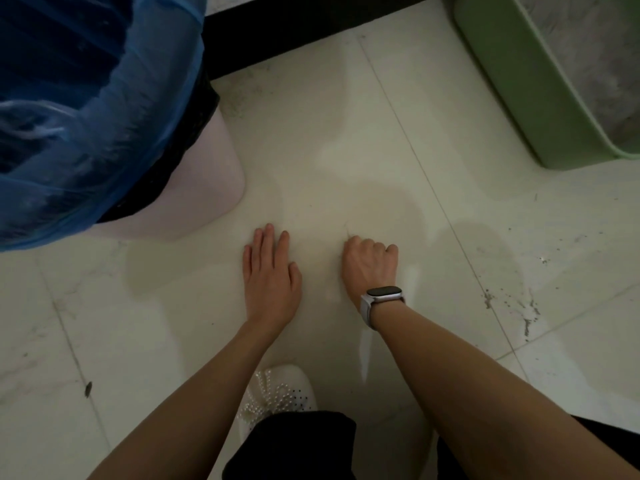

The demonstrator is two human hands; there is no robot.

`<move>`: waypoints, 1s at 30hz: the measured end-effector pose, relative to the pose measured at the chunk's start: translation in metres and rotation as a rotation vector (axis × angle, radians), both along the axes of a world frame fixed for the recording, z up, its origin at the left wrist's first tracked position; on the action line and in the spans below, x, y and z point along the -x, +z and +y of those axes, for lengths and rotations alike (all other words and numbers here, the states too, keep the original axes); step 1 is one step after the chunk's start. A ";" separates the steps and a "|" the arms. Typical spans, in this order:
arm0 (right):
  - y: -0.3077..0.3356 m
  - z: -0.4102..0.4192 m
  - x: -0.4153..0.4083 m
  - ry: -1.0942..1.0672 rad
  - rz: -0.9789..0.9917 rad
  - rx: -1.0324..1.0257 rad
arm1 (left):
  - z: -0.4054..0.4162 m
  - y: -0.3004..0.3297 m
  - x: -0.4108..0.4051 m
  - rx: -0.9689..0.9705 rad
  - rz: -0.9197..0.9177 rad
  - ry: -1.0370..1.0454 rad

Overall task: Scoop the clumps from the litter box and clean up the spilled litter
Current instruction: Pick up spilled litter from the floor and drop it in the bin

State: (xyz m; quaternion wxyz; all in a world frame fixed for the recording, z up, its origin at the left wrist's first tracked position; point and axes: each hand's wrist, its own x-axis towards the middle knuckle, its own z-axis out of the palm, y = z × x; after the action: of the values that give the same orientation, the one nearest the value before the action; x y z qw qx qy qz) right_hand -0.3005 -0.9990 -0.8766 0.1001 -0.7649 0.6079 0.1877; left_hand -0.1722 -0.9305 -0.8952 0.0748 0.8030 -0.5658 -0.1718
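Note:
A green litter box [519, 98] with grey litter [595, 64] inside stands at the top right. Dark specks of spilled litter [526, 306] lie scattered on the pale floor tiles to the right of my arms. My left hand [270, 275] lies flat on the floor, fingers straight, below the bin. My right hand [369, 265], with a watch on its wrist, is curled into a fist on the floor beside it. A thin dark wisp of debris [347, 232] sticks out at its fingertips. No scoop is in view.
A pale pink bin [207, 188] lined with a blue bag [104, 116] stands at the upper left, close to my left hand. A black strip [294, 26] runs along the far floor edge. My white beaded shoe [277, 393] is below my hands. A dark fleck [88, 389] lies at the lower left.

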 end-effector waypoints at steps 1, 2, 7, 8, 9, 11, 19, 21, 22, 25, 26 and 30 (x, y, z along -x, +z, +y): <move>0.002 0.000 0.001 0.017 -0.011 -0.023 | 0.000 0.002 -0.001 -0.004 -0.001 -0.008; 0.000 -0.002 0.002 0.038 -0.030 -0.020 | -0.001 0.003 -0.002 -0.003 -0.005 -0.016; 0.009 -0.018 0.008 0.178 -0.101 -0.037 | 0.000 0.008 -0.001 0.017 -0.020 -0.083; 0.010 -0.022 0.013 0.148 -0.180 -0.073 | 0.000 0.008 0.001 0.029 -0.033 -0.113; 0.015 -0.025 0.018 0.053 -0.235 -0.116 | 0.000 0.008 0.003 0.035 -0.045 -0.151; 0.025 -0.032 0.030 -0.107 -0.280 -0.101 | -0.002 0.007 0.009 0.031 -0.068 -0.241; 0.032 -0.037 0.072 -0.396 -0.394 -0.022 | -0.035 -0.007 0.042 0.076 -0.001 -0.363; 0.030 -0.036 0.078 -0.416 -0.418 -0.052 | -0.047 -0.008 0.048 0.126 0.062 -0.442; 0.030 -0.036 0.081 -0.418 -0.429 -0.067 | -0.050 -0.010 0.050 0.149 0.081 -0.497; 0.029 -0.035 0.087 -0.430 -0.440 -0.097 | -0.046 -0.012 0.050 0.181 0.064 -0.634; 0.029 -0.034 0.088 -0.434 -0.445 -0.101 | -0.040 -0.011 0.049 0.183 0.060 -0.661; 0.028 -0.032 0.086 -0.425 -0.474 -0.127 | -0.019 -0.008 0.044 0.227 0.053 -0.712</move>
State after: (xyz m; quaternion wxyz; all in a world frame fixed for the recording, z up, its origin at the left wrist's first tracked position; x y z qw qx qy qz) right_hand -0.3868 -1.0306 -0.8483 0.3234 -0.6354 0.7010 0.0166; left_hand -0.2164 -0.9499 -0.9035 0.1136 0.5379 -0.8229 -0.1439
